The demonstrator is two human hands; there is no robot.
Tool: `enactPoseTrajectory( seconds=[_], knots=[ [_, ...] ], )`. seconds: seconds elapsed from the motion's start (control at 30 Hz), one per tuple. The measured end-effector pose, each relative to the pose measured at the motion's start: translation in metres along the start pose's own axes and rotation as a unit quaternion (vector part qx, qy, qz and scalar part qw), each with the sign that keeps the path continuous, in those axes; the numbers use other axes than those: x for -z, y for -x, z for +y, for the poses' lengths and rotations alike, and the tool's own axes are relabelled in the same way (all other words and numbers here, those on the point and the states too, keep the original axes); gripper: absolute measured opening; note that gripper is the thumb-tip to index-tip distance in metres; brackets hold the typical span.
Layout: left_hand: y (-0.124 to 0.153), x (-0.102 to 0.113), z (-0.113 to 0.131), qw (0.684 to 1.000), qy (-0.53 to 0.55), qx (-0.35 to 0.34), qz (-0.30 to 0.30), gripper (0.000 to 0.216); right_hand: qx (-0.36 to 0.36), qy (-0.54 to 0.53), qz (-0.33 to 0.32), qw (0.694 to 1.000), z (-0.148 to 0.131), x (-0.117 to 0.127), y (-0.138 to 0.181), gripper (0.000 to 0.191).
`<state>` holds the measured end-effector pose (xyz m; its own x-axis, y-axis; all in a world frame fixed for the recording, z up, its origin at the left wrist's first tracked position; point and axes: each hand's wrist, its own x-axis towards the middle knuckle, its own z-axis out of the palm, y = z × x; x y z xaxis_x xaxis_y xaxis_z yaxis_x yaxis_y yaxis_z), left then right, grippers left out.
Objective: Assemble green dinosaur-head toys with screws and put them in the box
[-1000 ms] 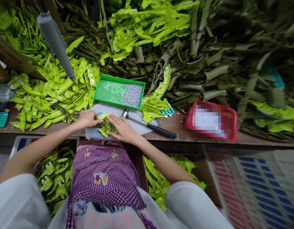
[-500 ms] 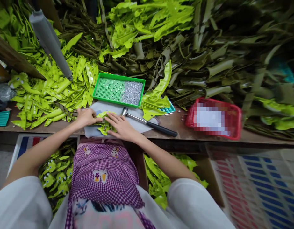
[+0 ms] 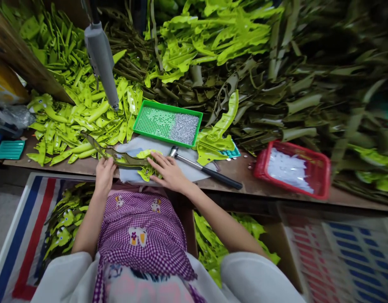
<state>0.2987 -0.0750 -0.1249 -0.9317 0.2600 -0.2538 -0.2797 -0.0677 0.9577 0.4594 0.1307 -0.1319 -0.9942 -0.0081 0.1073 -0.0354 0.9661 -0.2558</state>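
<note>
An olive-brown curved plastic part point(image 3: 129, 159) with cut-out openings lies over a lime-green plastic piece point(image 3: 145, 173) at the table's front edge. My left hand point(image 3: 105, 173) is closed on the lower edge of the olive part, with its fingertips partly hidden. At the other end, my right hand point(image 3: 170, 171) holds the lime-green piece between thumb and fingers, where both parts overlap. Under them is a pale cloth-like sheet point(image 3: 194, 174). A hammer point(image 3: 209, 168) with a black handle rests just right of my right hand.
Behind my hands sits a green tray point(image 3: 156, 131) of small metal screws. A grey power screwdriver point(image 3: 102, 63) hangs at the left. Heaped lime-green parts point(image 3: 77, 122) and olive parts point(image 3: 294, 101) fill the back. A red basket point(image 3: 324, 174) with white pieces stands right.
My left hand has moved down and toward me along the olive part, which now shows more of its length. My right hand stays on the pieces. The view has shifted left.
</note>
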Motion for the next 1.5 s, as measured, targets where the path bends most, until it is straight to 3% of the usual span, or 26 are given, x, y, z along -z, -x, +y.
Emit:
enactPoseTrajectory(
  seconds=[0.13, 0.27, 0.43, 0.53, 0.63, 0.8, 0.97, 1.17, 1.27, 1.37, 1.5],
  knots=[
    [-0.012, -0.006, -0.005, 0.999, 0.039, 0.037, 0.003, 0.04, -0.01, 0.003, 0.0, 1.0, -0.008, 0.005, 0.004, 0.061],
    [-0.01, -0.003, -0.011, 0.999, 0.022, 0.033, -0.013, 0.04, -0.041, -0.028, 0.059, 0.997, -0.038, 0.017, -0.003, 0.048],
    [-0.007, 0.002, -0.012, 0.998, 0.04, 0.029, -0.031, 0.049, -0.111, -0.109, 0.136, 0.978, -0.081, 0.051, -0.059, 0.047],
    [-0.007, 0.003, -0.009, 0.997, 0.055, 0.047, -0.034, 0.047, -0.119, -0.132, 0.2, 0.963, -0.087, 0.062, -0.083, 0.049],
    [-0.007, 0.003, -0.008, 0.994, 0.075, 0.068, -0.031, 0.041, -0.101, -0.136, 0.203, 0.964, -0.076, 0.042, -0.073, 0.044],
    [-0.009, 0.003, -0.012, 0.995, 0.063, 0.073, -0.036, 0.041, -0.064, -0.06, 0.104, 0.991, -0.061, -0.008, -0.039, 0.039],
    [-0.01, 0.002, -0.011, 0.995, 0.057, 0.081, -0.031, 0.037, -0.031, -0.005, 0.06, 0.998, -0.066, -0.014, -0.04, 0.045],
    [-0.004, -0.002, -0.006, 0.99, 0.115, 0.083, -0.016, 0.038, -0.032, -0.068, 0.107, 0.991, -0.054, -0.003, -0.042, 0.037],
    [-0.006, -0.001, -0.005, 0.989, 0.115, 0.086, -0.019, 0.038, -0.089, -0.11, 0.191, 0.971, -0.048, 0.004, -0.03, 0.034],
    [-0.007, 0.009, -0.005, 0.99, 0.101, 0.087, -0.037, 0.034, -0.156, -0.084, 0.259, 0.949, -0.049, 0.002, -0.009, 0.033],
    [0.009, 0.034, -0.001, 0.998, 0.027, 0.045, -0.043, 0.04, -0.18, -0.031, 0.206, 0.961, -0.053, -0.017, 0.01, 0.059]
  ],
)
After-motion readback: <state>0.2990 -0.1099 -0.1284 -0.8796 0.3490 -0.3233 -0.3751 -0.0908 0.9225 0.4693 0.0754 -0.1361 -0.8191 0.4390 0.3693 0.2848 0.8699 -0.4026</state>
